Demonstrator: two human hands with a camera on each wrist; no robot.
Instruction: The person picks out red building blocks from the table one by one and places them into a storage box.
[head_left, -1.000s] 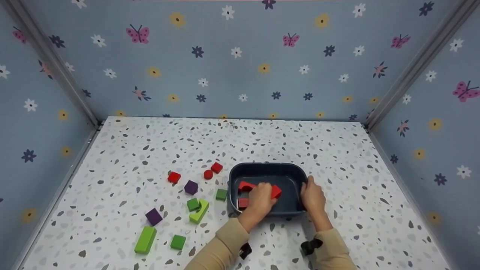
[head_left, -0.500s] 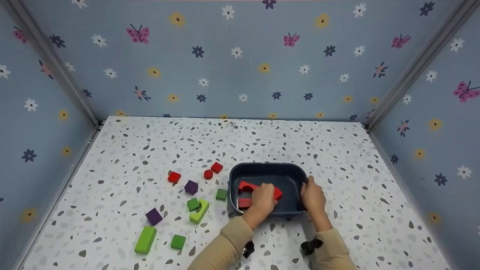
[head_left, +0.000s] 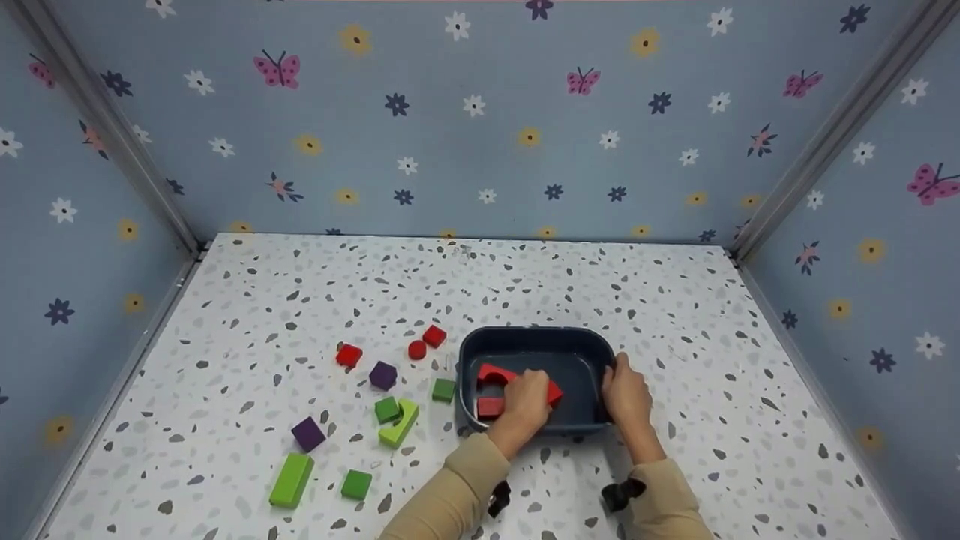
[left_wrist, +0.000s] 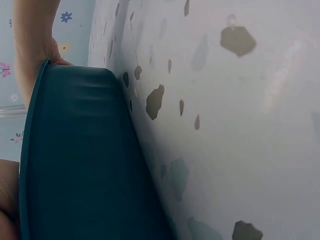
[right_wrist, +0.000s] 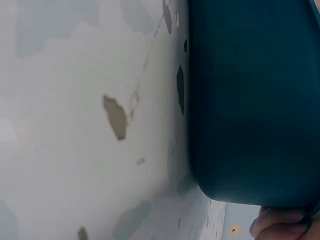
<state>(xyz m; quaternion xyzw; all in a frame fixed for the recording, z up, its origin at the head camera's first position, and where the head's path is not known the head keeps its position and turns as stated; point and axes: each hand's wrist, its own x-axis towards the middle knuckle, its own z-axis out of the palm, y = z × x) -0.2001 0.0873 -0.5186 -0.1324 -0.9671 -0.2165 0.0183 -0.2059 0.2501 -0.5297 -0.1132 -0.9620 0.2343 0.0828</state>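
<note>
Gripping a red, flat-sided block (head_left: 555, 392) with left hand (head_left: 526, 396) inside long, dark blue, round-cornered box (head_left: 536, 339); holding its right end with right hand (head_left: 628, 390).

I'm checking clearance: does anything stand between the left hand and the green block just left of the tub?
Yes: the tub's left wall stands between the left hand inside and the green block outside; red blocks also lie inside on that side.
</note>
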